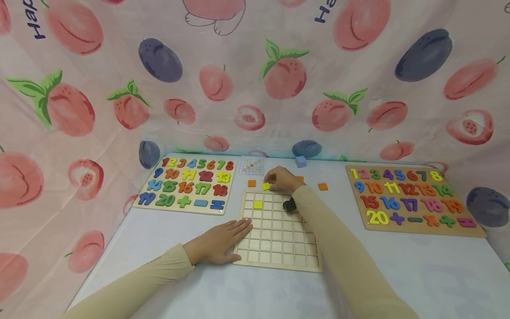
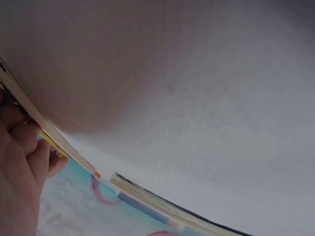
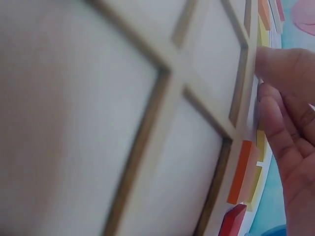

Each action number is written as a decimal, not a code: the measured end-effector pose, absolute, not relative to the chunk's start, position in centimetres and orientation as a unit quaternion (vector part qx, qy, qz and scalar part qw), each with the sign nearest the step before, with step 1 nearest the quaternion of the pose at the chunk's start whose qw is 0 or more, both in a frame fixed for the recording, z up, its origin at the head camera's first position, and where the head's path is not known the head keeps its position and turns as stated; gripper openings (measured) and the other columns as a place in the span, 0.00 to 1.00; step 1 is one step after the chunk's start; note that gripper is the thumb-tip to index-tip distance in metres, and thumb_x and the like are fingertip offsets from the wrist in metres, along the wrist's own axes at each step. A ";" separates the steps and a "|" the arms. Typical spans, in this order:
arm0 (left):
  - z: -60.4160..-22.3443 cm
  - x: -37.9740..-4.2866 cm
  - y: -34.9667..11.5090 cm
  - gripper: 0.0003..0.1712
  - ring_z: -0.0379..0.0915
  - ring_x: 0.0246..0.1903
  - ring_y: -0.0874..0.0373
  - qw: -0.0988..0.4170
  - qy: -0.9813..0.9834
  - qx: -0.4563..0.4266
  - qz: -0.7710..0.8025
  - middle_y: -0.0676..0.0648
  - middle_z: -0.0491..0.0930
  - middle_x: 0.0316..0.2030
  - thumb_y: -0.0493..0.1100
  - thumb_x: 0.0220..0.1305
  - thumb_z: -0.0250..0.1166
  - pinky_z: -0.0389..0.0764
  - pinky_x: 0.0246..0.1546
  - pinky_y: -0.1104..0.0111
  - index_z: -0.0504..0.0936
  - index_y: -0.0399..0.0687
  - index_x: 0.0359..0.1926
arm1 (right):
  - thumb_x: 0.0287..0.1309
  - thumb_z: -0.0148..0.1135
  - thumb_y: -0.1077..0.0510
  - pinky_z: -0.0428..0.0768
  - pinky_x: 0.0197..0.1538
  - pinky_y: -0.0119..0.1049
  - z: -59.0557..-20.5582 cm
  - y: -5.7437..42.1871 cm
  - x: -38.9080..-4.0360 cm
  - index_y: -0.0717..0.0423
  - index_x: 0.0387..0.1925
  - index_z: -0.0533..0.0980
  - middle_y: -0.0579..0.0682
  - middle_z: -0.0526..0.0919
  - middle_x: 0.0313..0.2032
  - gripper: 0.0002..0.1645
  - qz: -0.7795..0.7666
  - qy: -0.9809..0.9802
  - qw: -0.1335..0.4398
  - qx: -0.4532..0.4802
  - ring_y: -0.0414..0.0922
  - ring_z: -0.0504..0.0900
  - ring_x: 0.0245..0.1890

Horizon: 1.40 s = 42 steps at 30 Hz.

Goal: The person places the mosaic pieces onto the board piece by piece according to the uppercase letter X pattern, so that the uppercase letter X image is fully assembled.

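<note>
Your right hand: fingers bent at one flat, square yellow tile, just past the far edge of a square, pale wooden grid board; whether pinched, cannot tell. Best gripped by opposite edges. Your left hand: fingers extended over the board's left edge, suited to bracing.

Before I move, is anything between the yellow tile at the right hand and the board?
Nothing visible: the yellow tile at the right hand is just past the far edge of the board, with apparently only its rim to clear. The left hand rests at the left edge, off that path; another tile sits on the board.
</note>
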<state>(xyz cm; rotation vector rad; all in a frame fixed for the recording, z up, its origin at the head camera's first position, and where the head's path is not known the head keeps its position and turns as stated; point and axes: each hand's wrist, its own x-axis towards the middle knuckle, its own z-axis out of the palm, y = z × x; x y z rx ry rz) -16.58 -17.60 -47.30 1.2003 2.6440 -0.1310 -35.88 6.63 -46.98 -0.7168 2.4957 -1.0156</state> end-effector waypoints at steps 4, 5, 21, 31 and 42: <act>-47.3 -16.5 -17.6 0.48 0.38 0.74 0.57 0.115 0.903 0.412 -0.046 0.49 0.42 0.75 0.66 0.64 0.49 0.51 0.73 0.63 0.43 0.47 0.74 | 0.51 0.65 0.69 0.79 0.51 0.39 -46.7 6.7 -35.6 0.61 0.43 0.82 0.58 0.82 0.46 0.15 -0.342 0.887 0.181 -0.251 0.49 0.79 0.44; -47.2 -16.5 -17.5 0.48 0.38 0.74 0.57 0.115 0.903 0.411 -0.046 0.49 0.42 0.75 0.66 0.64 0.49 0.51 0.73 0.63 0.43 0.47 0.74 | 0.51 0.65 0.69 0.79 0.51 0.39 -46.7 6.8 -35.6 0.62 0.43 0.81 0.58 0.82 0.46 0.15 -0.340 0.888 0.181 -0.252 0.49 0.79 0.45; -47.2 -16.3 -17.3 0.48 0.39 0.74 0.56 0.115 0.901 0.415 -0.042 0.49 0.43 0.75 0.65 0.64 0.50 0.51 0.73 0.63 0.43 0.47 0.74 | 0.48 0.67 0.68 0.79 0.40 0.34 -46.8 7.5 -35.4 0.61 0.42 0.81 0.56 0.82 0.36 0.16 -0.365 0.875 0.157 -0.278 0.42 0.77 0.32; -47.1 -16.3 -17.4 0.47 0.39 0.74 0.56 0.116 0.902 0.414 -0.039 0.48 0.43 0.75 0.65 0.64 0.50 0.52 0.73 0.62 0.44 0.46 0.74 | 0.49 0.65 0.65 0.80 0.48 0.41 -45.0 8.1 -34.2 0.59 0.43 0.80 0.56 0.81 0.43 0.16 -0.381 0.872 0.120 -0.282 0.48 0.79 0.40; -46.8 -16.3 -17.6 0.46 0.42 0.74 0.52 0.097 0.897 0.430 -0.029 0.45 0.46 0.74 0.63 0.65 0.50 0.54 0.72 0.61 0.47 0.42 0.73 | 0.48 0.70 0.63 0.80 0.49 0.42 -44.2 8.5 -30.8 0.58 0.43 0.80 0.56 0.81 0.42 0.17 -0.401 0.856 0.104 -0.309 0.49 0.79 0.41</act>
